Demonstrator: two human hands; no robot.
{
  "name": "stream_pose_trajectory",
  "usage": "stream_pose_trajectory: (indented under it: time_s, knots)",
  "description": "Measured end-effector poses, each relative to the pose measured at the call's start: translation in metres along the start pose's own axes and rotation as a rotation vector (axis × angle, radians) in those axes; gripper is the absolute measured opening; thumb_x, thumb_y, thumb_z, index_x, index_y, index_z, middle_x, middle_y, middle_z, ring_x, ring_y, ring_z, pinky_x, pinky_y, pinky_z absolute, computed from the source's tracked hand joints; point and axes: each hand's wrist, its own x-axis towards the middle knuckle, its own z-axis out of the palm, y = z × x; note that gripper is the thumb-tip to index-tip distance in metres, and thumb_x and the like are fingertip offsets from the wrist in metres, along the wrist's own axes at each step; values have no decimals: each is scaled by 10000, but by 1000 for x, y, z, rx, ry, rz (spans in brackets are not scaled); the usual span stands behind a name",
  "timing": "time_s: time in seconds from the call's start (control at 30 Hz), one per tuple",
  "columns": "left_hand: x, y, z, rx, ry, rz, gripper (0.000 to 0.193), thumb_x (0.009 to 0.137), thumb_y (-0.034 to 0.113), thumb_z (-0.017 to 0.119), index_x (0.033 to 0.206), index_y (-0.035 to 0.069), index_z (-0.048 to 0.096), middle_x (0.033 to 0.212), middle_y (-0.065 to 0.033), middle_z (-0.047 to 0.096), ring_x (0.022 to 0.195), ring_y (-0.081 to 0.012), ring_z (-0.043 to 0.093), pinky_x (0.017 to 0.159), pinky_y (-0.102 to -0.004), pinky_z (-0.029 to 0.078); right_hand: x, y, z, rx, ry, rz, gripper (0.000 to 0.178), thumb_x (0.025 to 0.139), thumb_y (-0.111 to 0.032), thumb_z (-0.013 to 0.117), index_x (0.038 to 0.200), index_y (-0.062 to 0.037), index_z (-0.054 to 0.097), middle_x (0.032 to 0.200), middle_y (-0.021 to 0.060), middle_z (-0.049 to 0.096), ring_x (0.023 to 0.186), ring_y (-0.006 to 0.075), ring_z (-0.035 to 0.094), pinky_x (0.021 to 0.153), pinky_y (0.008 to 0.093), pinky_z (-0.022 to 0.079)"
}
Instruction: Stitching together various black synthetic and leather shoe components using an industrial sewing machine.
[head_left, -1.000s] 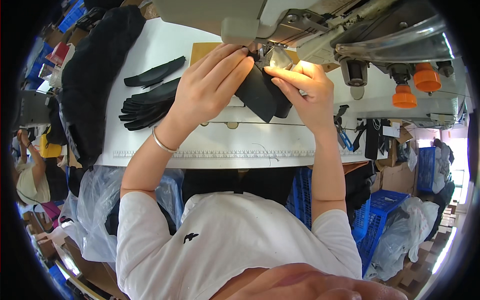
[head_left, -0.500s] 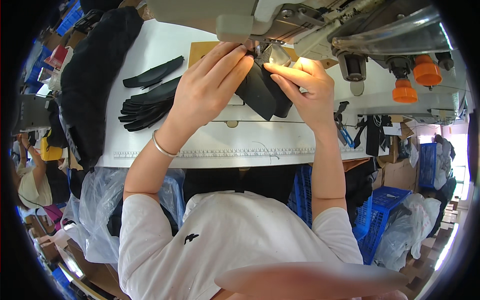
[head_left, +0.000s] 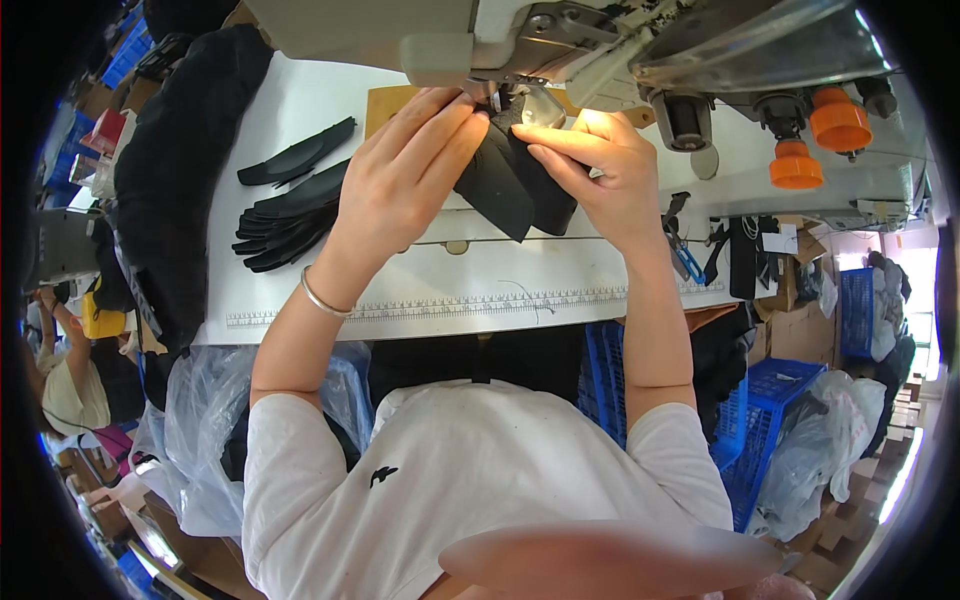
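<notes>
A folded black fabric piece [head_left: 500, 190] lies under the needle area [head_left: 497, 98] of a sewing machine [head_left: 440, 50], its loose end hanging toward me in two layers. My left hand [head_left: 405, 165], a bangle on its wrist, has its fingers close together, holding the fabric down just left of the needle; its thumb is hidden. On the other side, my right hand [head_left: 605, 170] pinches the fabric's edge between thumb and forefinger. Left of my left hand rest a stack of curved black pieces [head_left: 290, 220] and a separate curved black piece [head_left: 297, 152].
Bulky black material [head_left: 175, 180] lines the table's left side. Blue-handled snips [head_left: 685, 258] lie at right, near black strips [head_left: 743, 258]. Orange knobs [head_left: 795, 165] hang at upper right. A printed ruler [head_left: 450, 305] runs along the front edge. Blue crates [head_left: 765, 430] stand below right.
The whole view has shifted slightly, with the machine and table now a little farther left. Both hands keep their places on the fabric beside the needle.
</notes>
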Motion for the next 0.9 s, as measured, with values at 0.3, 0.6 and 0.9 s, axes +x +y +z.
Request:
stream_pose_trajectory:
  time_s: [0.3, 0.6, 0.9]
  knots:
    - [-1, 3, 2, 29, 6, -15, 327, 759, 52, 656, 1075, -24, 695, 1146, -125, 667, 1139, -308, 662, 931, -392, 589, 2, 4, -3, 32, -48, 65, 232, 872, -168, 762, 1097, -186, 815, 699, 9, 579, 707, 153, 472, 657, 297, 413]
    - [-2, -2, 3, 8, 10, -31, 340, 770, 49, 664, 1104, -2, 697, 1148, -102, 671, 1160, -289, 662, 851, -358, 587, 3, -2, -4, -30, -51, 61, 243, 872, -167, 764, 1110, -196, 810, 673, 17, 523, 694, 155, 470, 649, 305, 410]
    - [-9, -22, -9, -414, -71, -266, 532, 675, -9, 757, 1202, 50, 714, 1262, -103, 690, 1138, -311, 667, 935, -395, 576, -10, -8, 6, -292, 81, -15, 331, 821, -185, 794, 1149, -231, 794, 916, 5, 589, 905, 206, 516, 837, 354, 422]
